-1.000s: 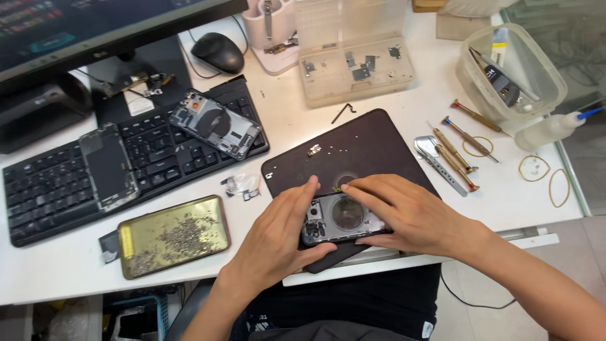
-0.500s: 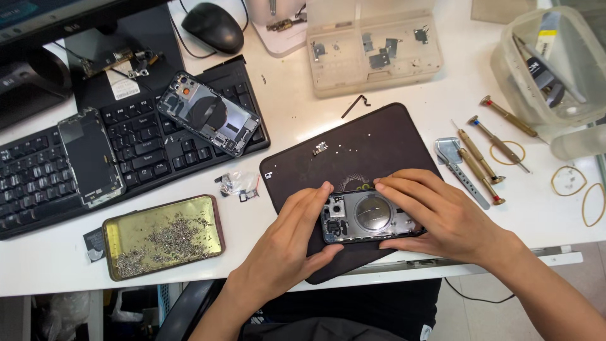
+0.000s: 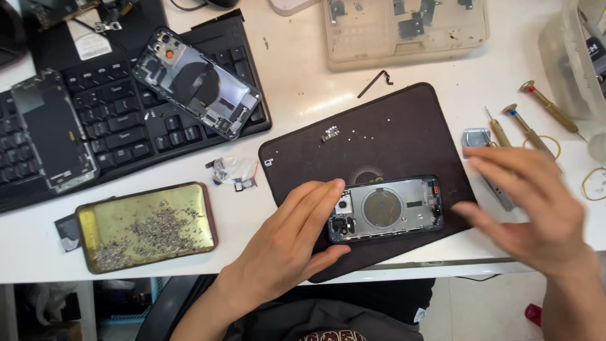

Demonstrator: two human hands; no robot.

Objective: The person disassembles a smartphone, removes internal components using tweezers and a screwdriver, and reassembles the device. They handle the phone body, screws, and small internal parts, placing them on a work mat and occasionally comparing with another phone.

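A: State of the left hand [image 3: 287,243]?

B: Fingers together, pressed against the left end of the phone frame [image 3: 385,208], which lies on the dark mat [image 3: 391,132], long axis left to right.

A: The right hand [image 3: 527,205]?

B: Spread and blurred, holding nothing, just right of the frame. The left is nearer. The frame is metal, rectangular, with a round coil in the middle.
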